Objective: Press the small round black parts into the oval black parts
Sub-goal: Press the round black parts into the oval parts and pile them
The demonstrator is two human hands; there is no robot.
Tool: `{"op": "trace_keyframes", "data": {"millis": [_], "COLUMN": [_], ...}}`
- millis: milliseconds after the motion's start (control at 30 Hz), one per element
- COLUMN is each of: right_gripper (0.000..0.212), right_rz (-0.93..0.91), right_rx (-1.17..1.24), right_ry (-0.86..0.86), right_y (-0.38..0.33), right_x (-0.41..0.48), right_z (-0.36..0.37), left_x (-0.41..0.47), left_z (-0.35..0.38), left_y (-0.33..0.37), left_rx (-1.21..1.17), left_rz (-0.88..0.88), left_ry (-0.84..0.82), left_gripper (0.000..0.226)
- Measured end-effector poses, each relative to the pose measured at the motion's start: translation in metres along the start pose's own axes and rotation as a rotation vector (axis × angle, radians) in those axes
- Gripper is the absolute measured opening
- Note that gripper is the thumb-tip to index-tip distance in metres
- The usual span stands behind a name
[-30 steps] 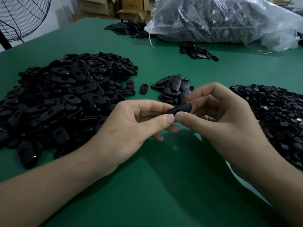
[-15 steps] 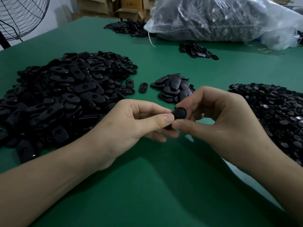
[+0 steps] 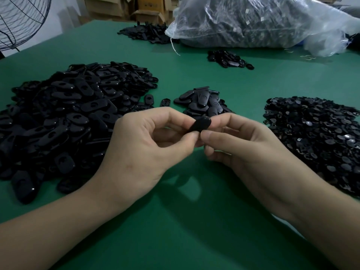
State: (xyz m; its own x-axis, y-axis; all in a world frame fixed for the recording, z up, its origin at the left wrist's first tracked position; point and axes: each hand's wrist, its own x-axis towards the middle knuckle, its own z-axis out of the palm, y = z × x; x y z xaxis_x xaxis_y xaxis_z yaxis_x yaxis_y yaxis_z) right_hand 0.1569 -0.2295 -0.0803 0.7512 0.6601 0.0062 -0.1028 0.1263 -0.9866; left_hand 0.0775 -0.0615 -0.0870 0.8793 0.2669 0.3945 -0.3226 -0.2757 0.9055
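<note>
Oval part (image 3: 200, 124), end-on before, now lengthwise, in the curled pinch of left hand (image 3: 148, 147) and right hand (image 3: 249, 147).

oval part (image 3: 200, 124): end-on half a second ago; now turned so its long smooth face shows, tilted, upper end toward the small pile (image 3: 202, 103)
position: lifted slightly, closer to the small pile's near edge
left hand (image 3: 144, 147): thumb tip shifted to the part's lower end
right hand (image 3: 245, 145): thumb likewise moved to the lower end
</note>
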Motion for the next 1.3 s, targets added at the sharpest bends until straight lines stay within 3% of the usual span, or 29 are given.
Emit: {"op": "trace_keyframes", "data": {"millis": [267,667,1300], "right_gripper": [0.018,0.014,0.017], "right_rz": [0.06,0.101,0.127], "right_rx": [0.232,0.282,0.353], "right_ry": [-0.056,-0.075,-0.116], "right_y": [0.001,0.004,0.005], "right_x": [-0.001,0.001,-0.001], "right_z": [0.006,0.007,0.008], "left_x": [-0.003,-0.004,-0.004], "left_z": [0.003,0.002,0.001], "left_y": [0.002,0.014,0.01], "left_rx": [0.212,0.516,0.644], "left_rz": [0.111,0.361,0.454], "left_ry": [0.091,0.103,0.107], "left_gripper": [0.017,0.012,0.009]}}
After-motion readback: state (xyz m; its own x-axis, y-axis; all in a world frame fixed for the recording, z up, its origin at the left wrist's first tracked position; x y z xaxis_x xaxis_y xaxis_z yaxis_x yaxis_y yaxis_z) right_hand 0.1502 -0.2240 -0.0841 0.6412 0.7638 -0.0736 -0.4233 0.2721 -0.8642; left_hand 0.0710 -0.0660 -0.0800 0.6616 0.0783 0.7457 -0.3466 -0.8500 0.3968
